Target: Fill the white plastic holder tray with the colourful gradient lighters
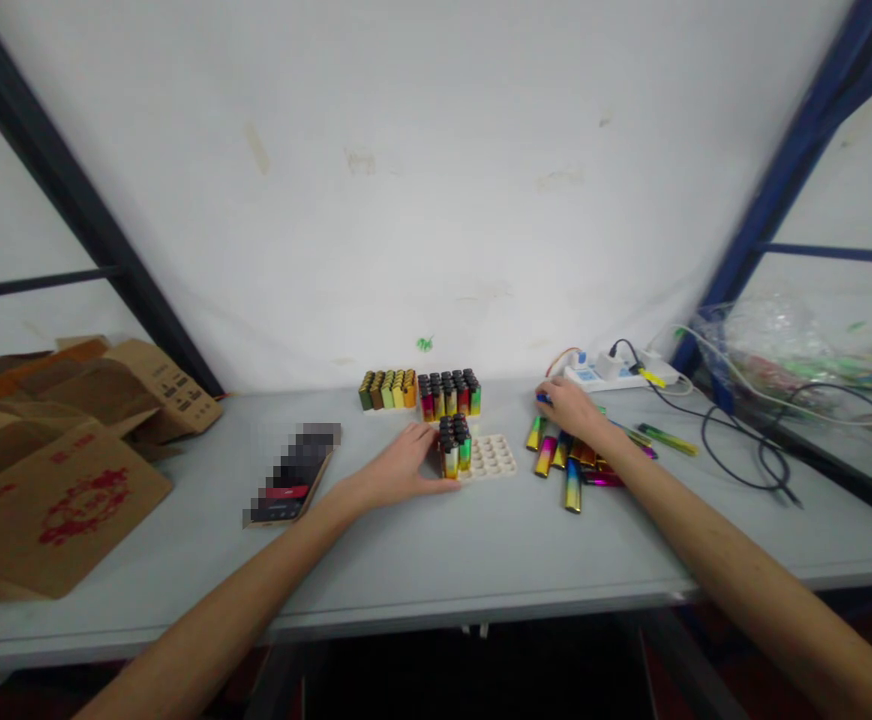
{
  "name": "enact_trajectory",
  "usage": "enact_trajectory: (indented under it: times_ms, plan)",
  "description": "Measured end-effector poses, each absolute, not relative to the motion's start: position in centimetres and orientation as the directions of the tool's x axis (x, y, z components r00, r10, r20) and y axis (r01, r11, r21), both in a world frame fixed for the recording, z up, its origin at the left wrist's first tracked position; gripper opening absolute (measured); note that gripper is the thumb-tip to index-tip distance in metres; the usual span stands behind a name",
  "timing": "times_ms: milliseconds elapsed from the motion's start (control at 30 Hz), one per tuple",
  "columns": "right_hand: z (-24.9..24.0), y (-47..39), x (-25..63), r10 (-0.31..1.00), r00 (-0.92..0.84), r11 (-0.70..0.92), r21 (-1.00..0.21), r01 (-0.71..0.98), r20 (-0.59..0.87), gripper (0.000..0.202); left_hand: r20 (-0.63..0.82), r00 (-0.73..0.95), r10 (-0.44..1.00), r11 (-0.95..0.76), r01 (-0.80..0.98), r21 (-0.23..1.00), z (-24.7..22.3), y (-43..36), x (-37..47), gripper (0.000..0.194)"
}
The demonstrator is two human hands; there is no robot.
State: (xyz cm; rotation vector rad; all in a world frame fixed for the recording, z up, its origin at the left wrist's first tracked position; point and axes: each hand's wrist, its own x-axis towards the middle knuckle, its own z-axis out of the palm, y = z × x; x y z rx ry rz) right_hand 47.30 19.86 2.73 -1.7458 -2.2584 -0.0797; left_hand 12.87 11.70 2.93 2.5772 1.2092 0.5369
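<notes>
A white tray (497,456) with round holes lies in the middle of the grey table (436,560). Several colourful lighters (455,440) stand upright in its left end. My left hand (400,468) rests flat on the table against the tray's left side, its fingers touching those lighters. My right hand (569,408) reaches over a loose pile of lighters (567,462) lying to the right of the tray. Its fingers close on a blue-tipped lighter (542,399) at the far edge of the pile.
Two filled trays of lighters (419,390) stand at the back by the wall. A phone (293,484) lies left of my hand. Cardboard boxes (53,450) fill the left side. A power strip (612,372) and cables (743,450) sit at the right.
</notes>
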Motion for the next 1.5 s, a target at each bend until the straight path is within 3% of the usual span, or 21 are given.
enact_trajectory:
  times_ms: [300, 400, 500, 567, 700, 867, 1000, 1167, 1333, 1500]
  plan:
    - [2.8, 19.2, 46.3, 0.948, -0.254, 0.298, -0.249, 0.922, 0.193, 0.043, 0.218, 0.59, 0.777, -0.626, 0.69, 0.363, 2.9, 11.8, 12.8, 0.07]
    - [2.8, 19.0, 46.0, 0.918, -0.328, 0.382, -0.275, 0.882, 0.222, 0.031, 0.212, 0.587, 0.782, -0.62, 0.695, 0.364, 2.9, 11.8, 12.8, 0.07]
    - [3.1, 18.7, 45.4, 0.867, -0.362, 0.473, -0.336, 0.814, 0.344, 0.015, 0.205, 0.585, 0.785, -0.617, 0.705, 0.349, 2.9, 11.8, 12.9, 0.071]
    - [3.6, 18.2, 44.9, 0.853, -0.345, 0.511, -0.487, 0.708, 0.392, 0.019, 0.203, 0.586, 0.784, -0.618, 0.708, 0.343, 2.9, 11.8, 12.9, 0.07]
    - [4.8, 16.3, 43.2, 0.834, -0.409, 0.499, -0.823, 0.272, 0.371, 0.029, 0.204, 0.593, 0.779, -0.624, 0.701, 0.347, 3.0, 11.7, 13.0, 0.071]
    - [5.8, 13.4, 40.4, 0.87, -0.434, 0.233, -0.971, -0.058, 0.235, 0.042, 0.227, 0.604, 0.764, -0.643, 0.682, 0.35, 2.9, 11.7, 12.9, 0.075]
    - [5.7, 12.3, 38.8, 0.906, -0.408, 0.012, -0.971, -0.237, 0.111, 0.052, 0.228, 0.595, 0.771, -0.634, 0.687, 0.354, 2.8, 11.7, 12.9, 0.077]
    - [5.3, 11.6, 38.2, 0.922, -0.387, -0.101, -0.968, -0.23, -0.004, 0.043, 0.253, 0.585, 0.771, -0.636, 0.678, 0.369, 2.6, 11.8, 12.9, 0.074]
    - [5.0, 11.4, 37.9, 0.974, -0.226, -0.026, -0.993, -0.117, 0.001, 0.032, 0.238, 0.581, 0.778, -0.626, 0.691, 0.361, 2.7, 11.8, 12.9, 0.078]
    - [5.0, 11.5, 37.7, 0.969, -0.248, -0.016, -0.994, -0.112, 0.012, 0.033, 0.232, 0.593, 0.771, -0.635, 0.691, 0.345, 2.7, 11.8, 12.9, 0.078]
